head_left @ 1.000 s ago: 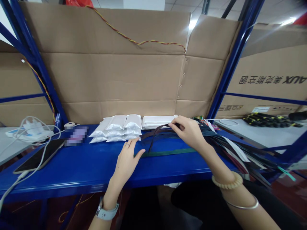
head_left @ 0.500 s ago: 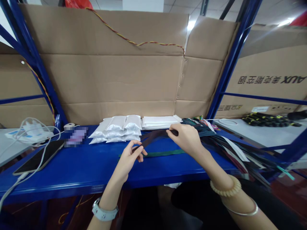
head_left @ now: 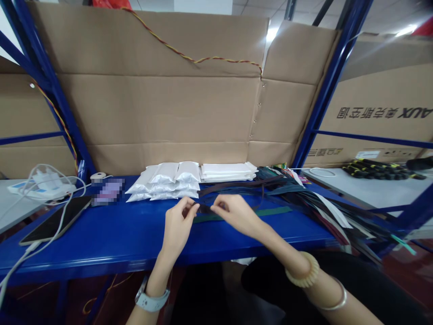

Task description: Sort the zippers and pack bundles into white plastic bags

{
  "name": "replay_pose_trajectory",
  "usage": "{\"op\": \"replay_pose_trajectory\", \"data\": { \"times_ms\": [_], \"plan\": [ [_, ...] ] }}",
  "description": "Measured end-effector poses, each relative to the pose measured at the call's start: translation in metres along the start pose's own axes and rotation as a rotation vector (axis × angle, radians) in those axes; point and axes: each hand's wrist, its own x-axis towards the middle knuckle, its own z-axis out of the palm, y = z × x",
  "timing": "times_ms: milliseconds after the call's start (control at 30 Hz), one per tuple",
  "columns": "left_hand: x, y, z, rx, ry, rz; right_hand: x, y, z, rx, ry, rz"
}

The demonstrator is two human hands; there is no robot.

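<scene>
A short stretch of dark brown strip (head_left: pixel 204 209), like cloth tape or zipper tape, spans the small gap between my hands. My left hand (head_left: pixel 177 225) pinches one side of it between thumb and fingertips. On the other side, my right hand (head_left: pixel 238 216) is closed on the same strip, a little above the table. Part of the strip is hidden by the fingers. Beneath and behind the hands lies a green strip (head_left: pixel 274 211), flat on the blue table (head_left: pixel 111 234). A loose bundle of dark strips (head_left: pixel 314 207) spreads over the table's right side.
White pillow-like packets (head_left: pixel 165 180) are piled at the back beside a stack of flat white packets (head_left: pixel 228 172). At left lie a phone (head_left: pixel 57 221) with a white cable and a roll of tape (head_left: pixel 98 177). Cardboard (head_left: pixel 162 108) walls the back; blue posts (head_left: pixel 329 90) flank it.
My right hand has come left and down, close to my left hand. My left hand's fingers have closed into a pinch on the strip. More of the green strip's right end shows.
</scene>
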Motion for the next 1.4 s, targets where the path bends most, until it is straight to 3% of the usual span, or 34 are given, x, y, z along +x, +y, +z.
{"op": "replay_pose_trajectory", "data": {
  "times_ms": [67, 133, 233, 367, 600, 900, 1100, 1233, 1400],
  "plan": [
    [-0.001, 0.003, 0.002, 0.021, -0.013, 0.034, -0.004, -0.008, 0.013, 0.22, -0.175, 0.004],
    [-0.002, 0.005, 0.004, 0.011, -0.035, 0.047, -0.005, -0.011, 0.023, 0.386, -0.245, 0.024],
    [-0.003, 0.009, 0.006, -0.008, -0.041, 0.048, -0.004, -0.009, 0.03, 0.499, -0.226, 0.07],
    [-0.004, 0.012, 0.008, 0.003, -0.061, 0.068, -0.003, -0.004, 0.032, 0.481, -0.159, 0.105],
    [-0.004, 0.011, 0.01, 0.077, -0.11, 0.093, -0.002, -0.001, 0.03, 0.717, -0.284, 0.169],
    [-0.006, 0.001, 0.012, 0.261, -0.093, 0.222, -0.002, 0.002, 0.023, 0.512, -0.234, 0.113],
    [-0.005, -0.003, 0.008, 0.3, -0.063, 0.3, -0.004, -0.004, 0.021, 0.538, -0.26, 0.094],
    [-0.007, -0.002, 0.012, 0.299, -0.03, 0.369, -0.003, -0.008, 0.018, 0.335, -0.152, 0.038],
    [-0.004, 0.0, 0.004, 0.322, 0.183, 0.38, 0.003, 0.009, 0.005, -0.031, 0.09, 0.028]
  ]
}}
